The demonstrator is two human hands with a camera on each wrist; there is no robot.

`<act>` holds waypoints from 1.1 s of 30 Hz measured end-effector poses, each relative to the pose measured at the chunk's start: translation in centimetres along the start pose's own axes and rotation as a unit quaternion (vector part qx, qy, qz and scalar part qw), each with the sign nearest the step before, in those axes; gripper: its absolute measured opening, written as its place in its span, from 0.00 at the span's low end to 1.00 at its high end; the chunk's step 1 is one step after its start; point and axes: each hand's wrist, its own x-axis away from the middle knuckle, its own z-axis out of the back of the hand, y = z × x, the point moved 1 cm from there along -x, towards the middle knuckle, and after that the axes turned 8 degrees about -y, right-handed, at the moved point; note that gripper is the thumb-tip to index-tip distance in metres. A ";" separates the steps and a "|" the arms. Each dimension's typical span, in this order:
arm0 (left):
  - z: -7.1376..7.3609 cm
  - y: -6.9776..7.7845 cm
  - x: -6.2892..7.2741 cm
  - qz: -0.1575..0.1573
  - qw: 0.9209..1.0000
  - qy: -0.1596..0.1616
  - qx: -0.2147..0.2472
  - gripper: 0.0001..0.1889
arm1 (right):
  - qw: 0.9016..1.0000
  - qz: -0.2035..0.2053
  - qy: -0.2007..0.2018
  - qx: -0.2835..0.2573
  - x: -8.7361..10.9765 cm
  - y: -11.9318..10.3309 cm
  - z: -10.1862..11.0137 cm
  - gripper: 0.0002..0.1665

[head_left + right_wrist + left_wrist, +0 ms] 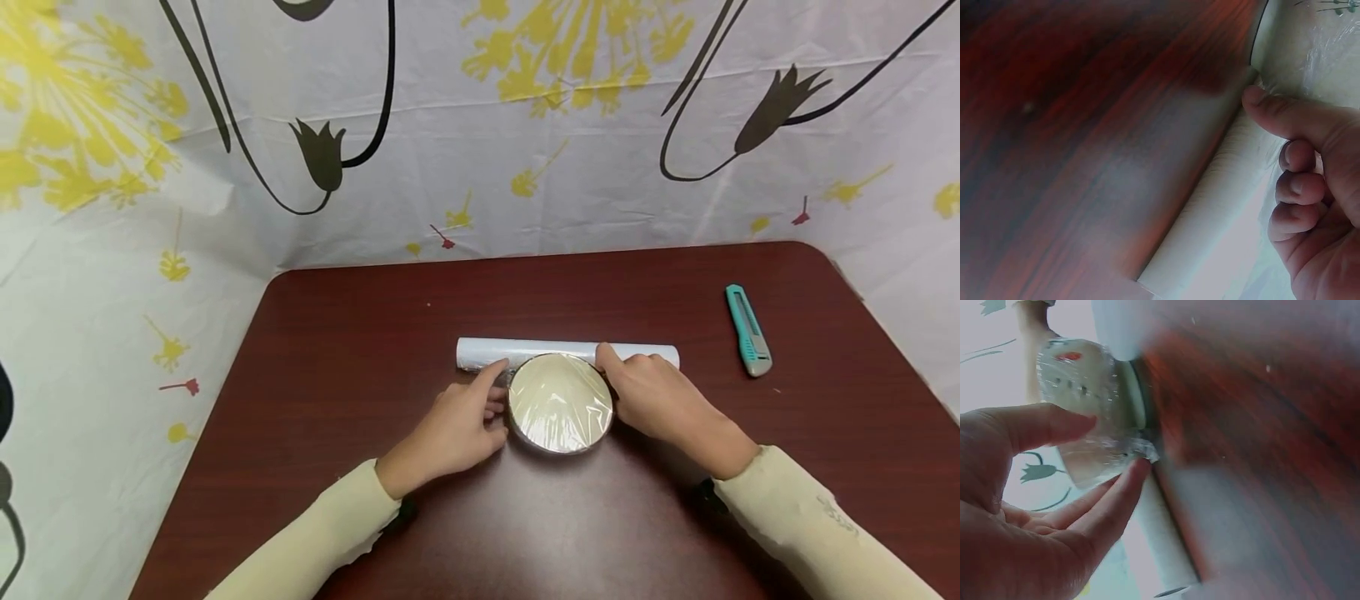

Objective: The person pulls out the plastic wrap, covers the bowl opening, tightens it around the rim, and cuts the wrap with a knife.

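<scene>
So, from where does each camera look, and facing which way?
Head: worn there, facing forward and down at the tabletop; left hand, right hand, sleeves show.
Left wrist: worn there, facing the film-covered bowl; left hand, part of right arm show.
Right wrist: worn there, facing the plastic-wrap roll; right hand shows.
Both wrist views share bowl and roll.

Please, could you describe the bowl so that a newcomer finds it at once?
On the dark reddish-brown table, find the long white roll. Just nearer the wearer, between the left hand and the right hand, sits the bowl. Its round mouth under shiny clear film sets it apart from the roll and the slim teal cutter.
</scene>
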 end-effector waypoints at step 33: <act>0.0 -1.8 0.0 -0.131 0.982 0.114 -0.076 0.29 | 0.998 0.014 0.008 -0.067 1.5 8.1 5.3 0.23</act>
